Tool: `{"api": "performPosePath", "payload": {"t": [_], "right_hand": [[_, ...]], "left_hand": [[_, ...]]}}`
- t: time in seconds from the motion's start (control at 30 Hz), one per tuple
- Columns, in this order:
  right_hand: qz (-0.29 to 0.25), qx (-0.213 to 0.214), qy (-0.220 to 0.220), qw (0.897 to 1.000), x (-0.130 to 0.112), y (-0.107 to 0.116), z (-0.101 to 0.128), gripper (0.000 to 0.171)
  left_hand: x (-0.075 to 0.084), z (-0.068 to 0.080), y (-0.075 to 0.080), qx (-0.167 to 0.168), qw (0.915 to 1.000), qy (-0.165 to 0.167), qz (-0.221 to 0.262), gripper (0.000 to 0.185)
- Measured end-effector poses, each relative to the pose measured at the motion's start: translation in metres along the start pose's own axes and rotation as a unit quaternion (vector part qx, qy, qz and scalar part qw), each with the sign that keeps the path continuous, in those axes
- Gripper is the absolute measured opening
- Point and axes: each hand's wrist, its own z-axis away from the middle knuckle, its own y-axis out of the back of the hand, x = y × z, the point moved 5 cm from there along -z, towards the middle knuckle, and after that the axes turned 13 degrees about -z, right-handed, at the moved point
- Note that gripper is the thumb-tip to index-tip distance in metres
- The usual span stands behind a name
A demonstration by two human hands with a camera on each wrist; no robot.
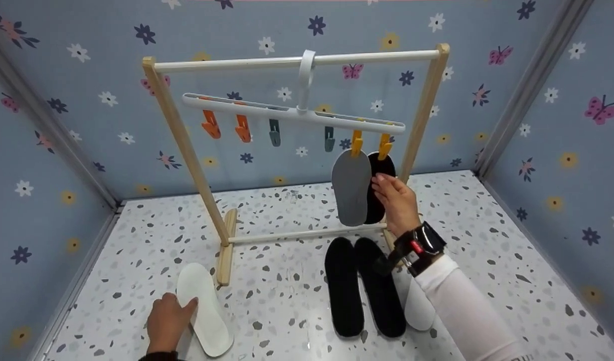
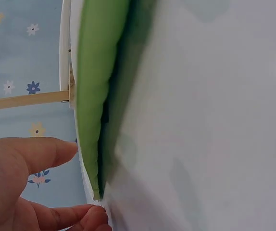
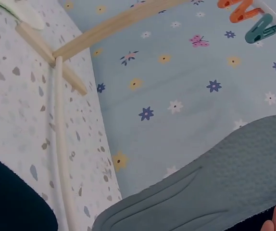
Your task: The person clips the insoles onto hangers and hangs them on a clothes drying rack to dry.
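From the hanger's two yellow clips [image 1: 356, 144] hang a grey insole [image 1: 350, 188] and, partly behind it, a black insole [image 1: 374, 210]. My right hand [image 1: 398, 200] is raised to them, fingers fairly straight, fingertips at the black one's face beside the grey edge. In the right wrist view the grey insole [image 3: 234, 178] fills the lower right, with fingertips just below its edge. Low on the left, my left hand [image 1: 169, 321] is beside a white insole [image 1: 205, 311], thumb over its upper face. The left wrist view shows its green side [image 2: 97, 72], with thumb and fingers apart near one end.
A white hanger [image 1: 252, 109] hangs tilted from a wooden rack [image 1: 186, 145]. Its orange clips [image 1: 211, 126] and dark green clips [image 1: 274, 134] hold nothing. Two black insoles [image 1: 344, 288] lie on the speckled surface, with another white insole [image 1: 420, 307] partly under my right forearm.
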Motion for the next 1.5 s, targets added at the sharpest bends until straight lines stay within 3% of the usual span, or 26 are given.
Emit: {"api": "performPosePath", "payload": {"t": [0.3,0.53,0.77,1.03,1.27,1.5], "right_hand": [[0.009,-0.055,0.006,0.998,0.005,-0.011,0.009,0.014],[0.065,-0.092,0.004,0.994,0.008,-0.024,0.014,0.015],[0.073,-0.092,0.004,0.993,0.011,-0.028,0.015,0.016],[0.084,-0.086,0.008,0.993,0.013,-0.032,0.016,0.016],[0.098,-0.104,0.011,0.99,0.01,-0.039,0.016,0.021],[0.112,-0.121,0.036,0.986,0.012,-0.049,0.018,0.021]], "left_hand": [[-0.002,-0.006,0.001,-0.013,0.9995,0.01,0.027,0.056],[-0.008,-0.009,-0.003,-0.017,0.996,0.034,0.08,0.053],[-0.009,-0.01,-0.006,-0.011,0.9932,0.037,0.11,0.06],[-0.014,-0.01,-0.006,-0.032,0.9894,0.055,0.13,0.055],[-0.014,-0.008,-0.005,-0.014,0.9875,0.051,0.148,0.053],[-0.023,-0.008,-0.009,-0.014,0.9738,0.084,0.211,0.057]]}}
